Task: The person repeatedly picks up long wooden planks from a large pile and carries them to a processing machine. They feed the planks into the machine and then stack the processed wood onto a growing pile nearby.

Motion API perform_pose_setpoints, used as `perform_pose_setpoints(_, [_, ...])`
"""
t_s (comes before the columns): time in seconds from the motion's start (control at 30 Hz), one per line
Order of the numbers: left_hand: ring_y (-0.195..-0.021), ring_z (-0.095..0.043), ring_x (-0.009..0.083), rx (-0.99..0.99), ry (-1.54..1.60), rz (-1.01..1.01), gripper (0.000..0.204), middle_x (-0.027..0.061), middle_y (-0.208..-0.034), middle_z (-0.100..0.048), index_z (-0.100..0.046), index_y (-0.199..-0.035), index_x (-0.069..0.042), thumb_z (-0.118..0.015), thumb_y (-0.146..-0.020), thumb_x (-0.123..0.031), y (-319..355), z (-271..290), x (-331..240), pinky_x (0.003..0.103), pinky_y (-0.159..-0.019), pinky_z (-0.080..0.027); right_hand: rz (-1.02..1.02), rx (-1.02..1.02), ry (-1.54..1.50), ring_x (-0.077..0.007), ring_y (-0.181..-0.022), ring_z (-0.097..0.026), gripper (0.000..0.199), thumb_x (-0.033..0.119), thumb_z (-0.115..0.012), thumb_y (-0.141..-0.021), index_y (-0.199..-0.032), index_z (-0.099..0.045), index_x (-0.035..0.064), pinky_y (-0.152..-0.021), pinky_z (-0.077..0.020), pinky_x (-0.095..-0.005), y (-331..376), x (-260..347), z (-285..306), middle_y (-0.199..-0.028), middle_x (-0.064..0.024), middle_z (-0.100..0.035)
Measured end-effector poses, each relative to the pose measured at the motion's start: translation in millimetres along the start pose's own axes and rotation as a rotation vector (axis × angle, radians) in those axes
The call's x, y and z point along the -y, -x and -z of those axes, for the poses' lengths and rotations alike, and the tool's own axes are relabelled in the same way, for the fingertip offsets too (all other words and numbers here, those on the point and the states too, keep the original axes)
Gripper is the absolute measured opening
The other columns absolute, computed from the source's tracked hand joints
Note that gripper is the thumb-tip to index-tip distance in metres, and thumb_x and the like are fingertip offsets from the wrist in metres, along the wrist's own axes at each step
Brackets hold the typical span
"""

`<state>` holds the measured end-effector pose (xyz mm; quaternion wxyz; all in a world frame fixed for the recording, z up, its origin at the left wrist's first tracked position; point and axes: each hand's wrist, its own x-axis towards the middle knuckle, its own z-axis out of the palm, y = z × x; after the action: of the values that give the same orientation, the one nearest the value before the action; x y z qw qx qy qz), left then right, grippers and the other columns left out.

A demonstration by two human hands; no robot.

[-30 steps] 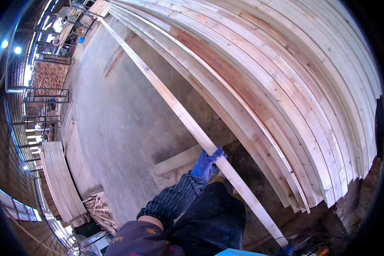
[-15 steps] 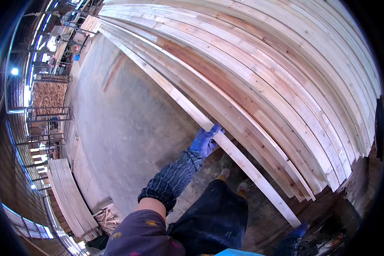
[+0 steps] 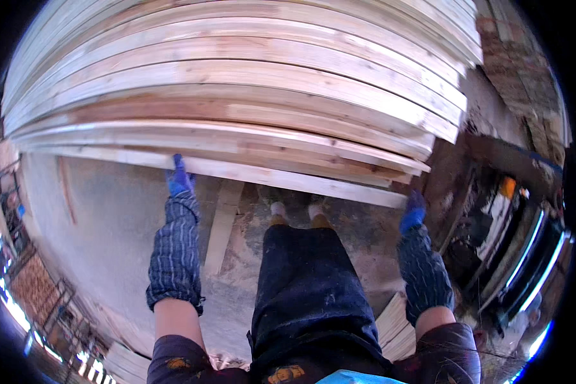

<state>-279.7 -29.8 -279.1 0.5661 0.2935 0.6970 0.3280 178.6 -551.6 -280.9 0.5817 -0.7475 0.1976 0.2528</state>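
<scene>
A long pale wooden board (image 3: pixel 288 180) stretches across in front of me, along the near side of a large stack of similar boards (image 3: pixel 256 70). My left hand (image 3: pixel 181 178), in a blue-purple glove, is closed on the board left of centre, with fingers reaching over its upper edge. At the board's right end, my right hand (image 3: pixel 413 212) in a blue glove is closed around the tip; its inner fingers are partly hidden. Dark striped sleeve covers run up both forearms.
A flat plank (image 3: pixel 224 224) lies on the concrete floor (image 3: pixel 109 224) left of my feet. Cut boards (image 3: pixel 395 326) sit near my right arm. Dark machinery (image 3: pixel 493 237) stands to the right. Racks and a bundled wood pile (image 3: pixel 38 281) line the far left.
My view has turned to the right, so the board and stack now run nearly crosswise. My left hand still grips the board; my right hand at its end has come fully into view.
</scene>
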Motion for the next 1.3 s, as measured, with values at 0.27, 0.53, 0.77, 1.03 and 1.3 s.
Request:
perform_pose_setpoints(0.27, [-0.126,-0.052,0.0279,-0.240,0.020,-0.143,0.085,0.0145,-0.151,-0.040,-0.030,-0.151,-0.014,-0.076,-0.088,-0.046,-12,-49,-3,0.046,-0.102,-0.046,0.075,-0.057,-0.133,-0.0169,-0.083,-0.056,0.038,0.022,-0.057,-0.101,-0.136,-0.056,0.0081,-0.072,-0.0487,-0.0343,2,-52,-29,-0.102,-0.0047,-0.063])
perform_pose_setpoints(0.53, [-0.119,-0.057,0.0286,-0.004,0.137,0.153,0.075,0.0073,-0.134,-0.058,-0.050,-0.141,-0.021,-0.058,-0.087,-0.071,-82,-13,5,0.050,-0.090,-0.050,-0.105,0.001,-0.321,-0.0279,-0.121,-0.055,0.037,0.029,-0.044,-0.107,-0.137,-0.052,0.0103,-0.099,-0.0490,-0.0430,0,-48,-40,-0.134,-0.0117,-0.058])
perform_pose_setpoints(0.77, [-0.126,-0.055,0.0300,0.260,0.271,0.225,0.064,0.0053,-0.139,-0.057,-0.052,-0.139,-0.020,-0.048,-0.092,-0.064,-77,8,-14,0.050,-0.103,-0.047,-0.249,-0.042,-0.381,-0.0294,-0.125,-0.053,0.042,0.035,-0.045,-0.107,-0.142,-0.049,0.0112,-0.108,-0.0459,-0.0453,9,-65,-38,-0.138,-0.0126,-0.054])
perform_pose_setpoints(1.03, [-0.108,-0.063,0.0287,0.450,0.594,0.273,0.065,0.0116,-0.116,-0.066,-0.058,-0.125,-0.009,-0.064,-0.089,-0.063,-15,70,-23,0.048,-0.099,-0.051,0.376,0.665,1.588,-0.0288,-0.113,-0.064,0.035,0.032,-0.050,-0.102,-0.122,-0.067,0.0086,-0.093,-0.0529,-0.0427,60,74,-70,-0.126,-0.0143,-0.067])
perform_pose_setpoints(1.3, [-0.107,-0.061,0.0233,0.685,0.015,0.081,0.035,0.0103,-0.118,-0.063,-0.059,-0.128,-0.007,-0.054,-0.103,-0.030,261,-24,-49,0.038,-0.097,-0.051,-0.119,1.715,0.780,-0.0290,-0.143,-0.038,0.092,0.047,-0.072,-0.089,-0.154,-0.030,-0.0030,-0.120,-0.0278,-0.0369,322,126,-435,-0.158,-0.0227,-0.035])
